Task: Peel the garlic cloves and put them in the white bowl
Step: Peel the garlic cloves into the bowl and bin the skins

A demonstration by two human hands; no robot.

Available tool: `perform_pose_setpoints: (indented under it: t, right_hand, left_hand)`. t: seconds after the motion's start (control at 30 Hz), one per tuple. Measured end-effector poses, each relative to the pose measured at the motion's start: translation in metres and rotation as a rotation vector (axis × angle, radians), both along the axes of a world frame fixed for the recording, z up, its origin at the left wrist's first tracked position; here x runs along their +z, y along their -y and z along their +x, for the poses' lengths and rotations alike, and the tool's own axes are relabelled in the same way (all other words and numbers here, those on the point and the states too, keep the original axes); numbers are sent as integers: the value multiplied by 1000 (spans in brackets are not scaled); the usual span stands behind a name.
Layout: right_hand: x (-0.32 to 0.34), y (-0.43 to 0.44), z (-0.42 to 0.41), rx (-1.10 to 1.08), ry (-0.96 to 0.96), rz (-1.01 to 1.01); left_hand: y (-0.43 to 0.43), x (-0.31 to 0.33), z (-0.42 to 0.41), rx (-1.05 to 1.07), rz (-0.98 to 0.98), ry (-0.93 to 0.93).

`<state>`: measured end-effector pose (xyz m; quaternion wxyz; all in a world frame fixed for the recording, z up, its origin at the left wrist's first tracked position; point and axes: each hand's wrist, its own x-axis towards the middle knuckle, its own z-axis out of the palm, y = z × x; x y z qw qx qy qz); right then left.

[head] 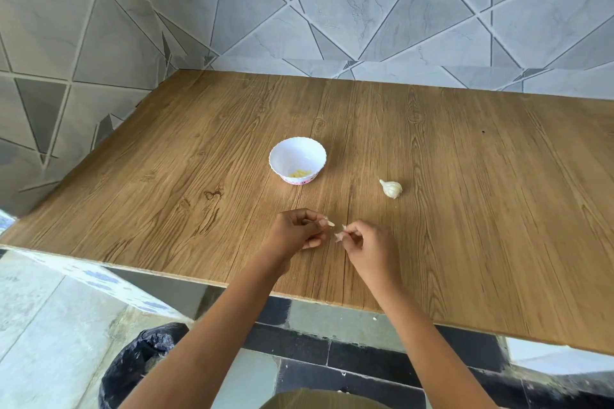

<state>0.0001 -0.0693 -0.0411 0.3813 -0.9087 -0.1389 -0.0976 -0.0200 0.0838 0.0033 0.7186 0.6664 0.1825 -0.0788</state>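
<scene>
A small white bowl (297, 156) with a scalloped rim and pink base stands mid-table, with several peeled yellowish cloves in its bottom. To its right lies a partly broken garlic bulb (391, 189). Near the table's front edge my left hand (297, 231) pinches a pale garlic clove (330, 223) at its fingertips. My right hand (363, 244), a few centimetres to the right, pinches a scrap of pinkish garlic skin (339, 236). The two hands are apart, both just above the wood.
The wooden table (465, 209) sits in a corner of grey tiled walls at the back and left. Below its front edge, at lower left, stands a bin lined with a black bag (139, 365).
</scene>
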Motion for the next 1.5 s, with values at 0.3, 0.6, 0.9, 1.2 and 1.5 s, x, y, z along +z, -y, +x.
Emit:
perform_pose_setpoints:
  t: [0.3, 0.6, 0.9, 1.2, 1.5]
  right_hand:
    - [19, -2, -5, 73, -351, 481]
    - [28, -2, -7, 12, -632, 827]
    - [28, 2, -9, 4, -497, 849]
    - [23, 5, -11, 18, -511, 842]
    - [28, -3, -10, 67, -519, 863]
  left_hand:
    - [3, 2, -3, -32, 141, 60]
    - [5, 8, 4, -83, -20, -79]
    - [1, -2, 4, -183, 931, 183]
    - [1, 9, 3, -165, 840, 354]
    - [-4, 21, 1, -174, 362, 222]
